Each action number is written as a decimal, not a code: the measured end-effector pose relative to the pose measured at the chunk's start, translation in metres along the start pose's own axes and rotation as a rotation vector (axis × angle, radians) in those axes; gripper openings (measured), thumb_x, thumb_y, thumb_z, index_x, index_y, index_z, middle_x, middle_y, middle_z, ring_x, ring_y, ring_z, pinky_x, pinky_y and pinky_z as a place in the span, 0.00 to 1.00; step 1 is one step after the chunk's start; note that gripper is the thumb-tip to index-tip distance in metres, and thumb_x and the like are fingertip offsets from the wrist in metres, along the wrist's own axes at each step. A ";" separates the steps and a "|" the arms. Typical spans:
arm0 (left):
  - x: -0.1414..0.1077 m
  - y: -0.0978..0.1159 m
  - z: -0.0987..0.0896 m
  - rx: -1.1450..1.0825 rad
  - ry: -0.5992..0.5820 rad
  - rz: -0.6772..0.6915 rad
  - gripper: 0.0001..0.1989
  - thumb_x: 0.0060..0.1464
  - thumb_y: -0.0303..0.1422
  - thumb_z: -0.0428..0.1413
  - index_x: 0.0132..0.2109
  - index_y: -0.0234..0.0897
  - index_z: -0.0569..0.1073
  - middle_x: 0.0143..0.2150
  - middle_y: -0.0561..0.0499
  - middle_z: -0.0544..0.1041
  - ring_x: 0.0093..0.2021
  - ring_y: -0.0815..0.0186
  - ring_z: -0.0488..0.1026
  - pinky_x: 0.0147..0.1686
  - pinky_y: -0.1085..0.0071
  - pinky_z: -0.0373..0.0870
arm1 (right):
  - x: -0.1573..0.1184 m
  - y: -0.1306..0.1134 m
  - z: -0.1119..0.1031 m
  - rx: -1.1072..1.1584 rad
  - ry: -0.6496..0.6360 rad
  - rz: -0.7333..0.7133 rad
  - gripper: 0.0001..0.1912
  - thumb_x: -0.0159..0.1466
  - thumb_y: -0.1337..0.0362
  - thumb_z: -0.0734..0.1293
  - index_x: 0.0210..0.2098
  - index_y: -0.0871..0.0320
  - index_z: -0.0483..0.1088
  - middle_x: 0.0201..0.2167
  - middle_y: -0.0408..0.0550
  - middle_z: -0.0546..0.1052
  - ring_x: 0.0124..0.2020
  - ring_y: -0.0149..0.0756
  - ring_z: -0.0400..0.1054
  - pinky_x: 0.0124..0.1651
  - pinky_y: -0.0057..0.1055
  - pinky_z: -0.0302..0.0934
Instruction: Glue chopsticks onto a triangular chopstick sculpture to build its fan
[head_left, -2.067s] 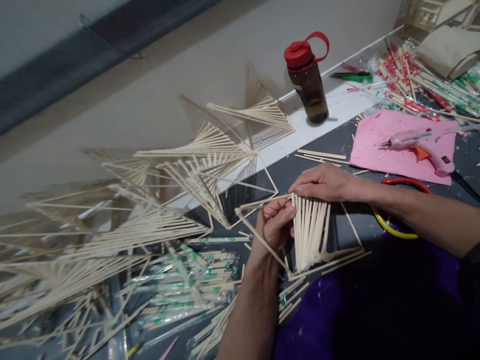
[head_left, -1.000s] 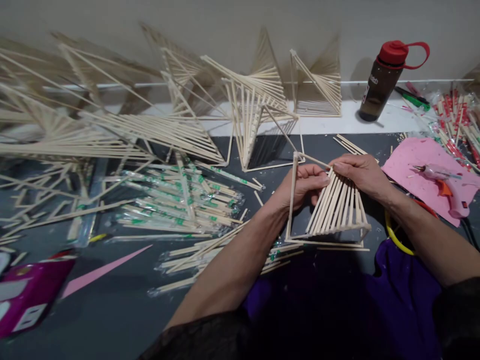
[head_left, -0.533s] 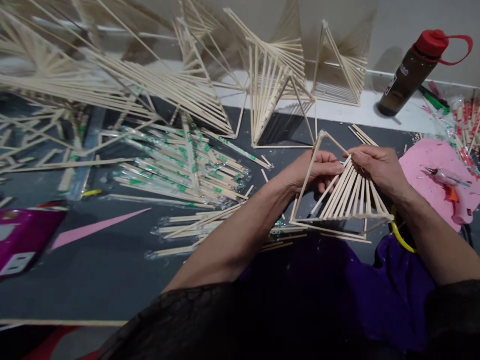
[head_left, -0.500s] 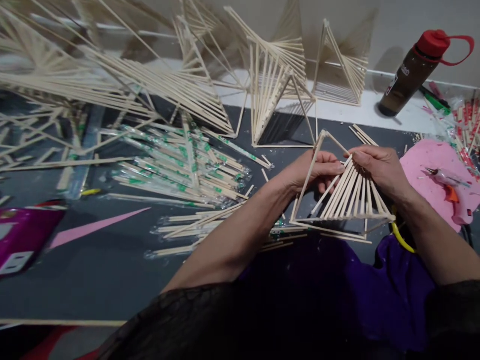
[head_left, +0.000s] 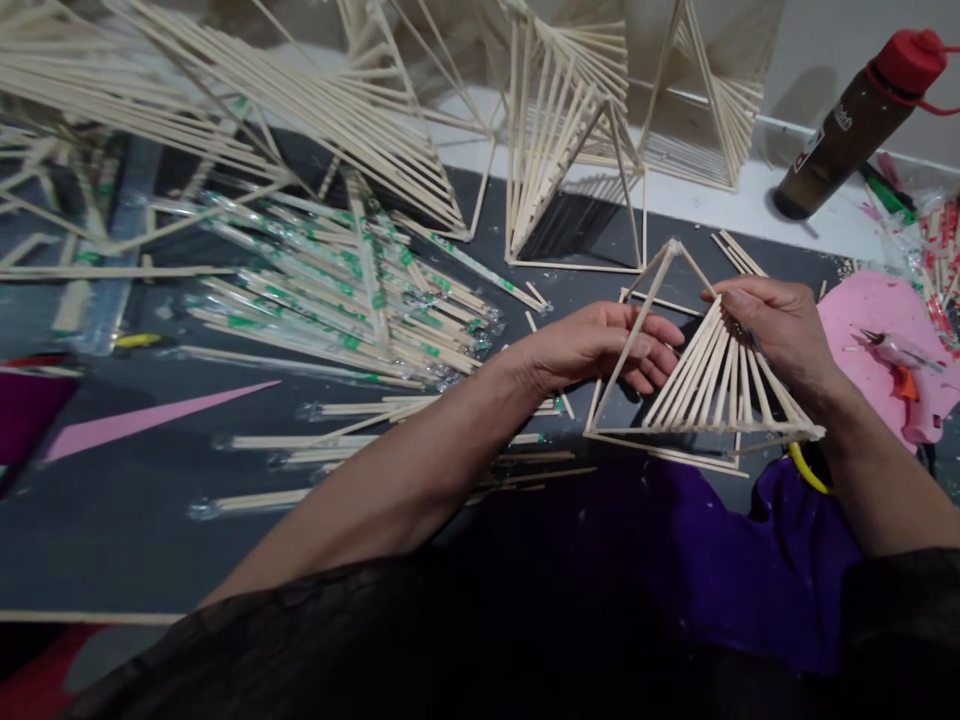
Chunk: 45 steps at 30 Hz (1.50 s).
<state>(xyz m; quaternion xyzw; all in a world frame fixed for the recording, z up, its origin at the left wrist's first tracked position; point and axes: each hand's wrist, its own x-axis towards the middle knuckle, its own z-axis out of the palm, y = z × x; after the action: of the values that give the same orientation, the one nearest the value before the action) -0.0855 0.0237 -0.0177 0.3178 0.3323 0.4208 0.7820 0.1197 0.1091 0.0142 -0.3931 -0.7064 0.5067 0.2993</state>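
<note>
A frame of thin wooden sticks [head_left: 705, 390] with a fan of sticks across it stands over the table near my body. My right hand [head_left: 780, 325] pinches the fan where its sticks meet, near the frame's upper right side. My left hand [head_left: 622, 345] is beside the left side of the frame, its fingers spread and reaching behind the frame stick, with nothing seen in them. Left of my left forearm lie wrapped stick bundles [head_left: 375, 290] with green marks.
Finished-looking stick structures [head_left: 574, 150] stand along the back. A brown bottle with a red lid [head_left: 855, 130] is at the back right. A glue gun [head_left: 904, 375] lies on pink foam [head_left: 847, 310]. A pink strip [head_left: 165, 415] lies at left.
My left hand has let go near the fan's tip and moved left, its fingers opening. My right hand still holds the frame. The view has shifted.
</note>
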 end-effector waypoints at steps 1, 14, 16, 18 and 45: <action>-0.002 0.000 -0.001 0.004 -0.007 -0.005 0.15 0.42 0.28 0.65 0.40 0.30 0.77 0.32 0.42 0.81 0.28 0.62 0.79 0.28 0.69 0.76 | -0.001 0.000 0.000 -0.009 0.002 -0.005 0.12 0.59 0.55 0.70 0.34 0.55 0.79 0.22 0.41 0.70 0.22 0.26 0.59 0.24 0.26 0.52; -0.028 0.017 -0.011 0.231 -0.150 -0.076 0.29 0.40 0.28 0.67 0.52 0.34 0.73 0.47 0.42 0.79 0.47 0.60 0.77 0.48 0.66 0.70 | -0.003 0.004 -0.007 -0.048 0.055 -0.060 0.07 0.59 0.57 0.70 0.33 0.51 0.80 0.21 0.41 0.70 0.22 0.27 0.58 0.23 0.27 0.50; -0.026 0.013 -0.006 0.274 -0.118 -0.085 0.27 0.41 0.29 0.66 0.52 0.34 0.73 0.45 0.44 0.80 0.44 0.64 0.77 0.46 0.67 0.70 | -0.004 0.003 -0.008 -0.063 0.078 -0.053 0.07 0.59 0.57 0.70 0.32 0.51 0.80 0.21 0.41 0.70 0.21 0.27 0.58 0.22 0.27 0.50; -0.025 0.008 0.000 0.284 -0.087 -0.086 0.25 0.43 0.30 0.65 0.51 0.33 0.73 0.42 0.46 0.80 0.41 0.66 0.77 0.43 0.68 0.70 | -0.005 0.003 -0.009 -0.076 0.090 -0.049 0.07 0.59 0.57 0.70 0.32 0.52 0.80 0.20 0.41 0.70 0.20 0.27 0.60 0.22 0.27 0.51; -0.021 -0.009 0.013 0.183 -0.095 -0.187 0.16 0.35 0.25 0.68 0.35 0.32 0.74 0.26 0.54 0.78 0.26 0.73 0.73 0.30 0.74 0.67 | -0.006 0.005 -0.010 -0.053 0.086 -0.016 0.09 0.59 0.55 0.70 0.33 0.52 0.79 0.22 0.41 0.72 0.22 0.27 0.63 0.24 0.28 0.56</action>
<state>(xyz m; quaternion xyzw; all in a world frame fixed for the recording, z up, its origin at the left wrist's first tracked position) -0.0807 -0.0013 -0.0119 0.3753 0.3599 0.2986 0.8003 0.1321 0.1095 0.0124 -0.4167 -0.7092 0.4680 0.3230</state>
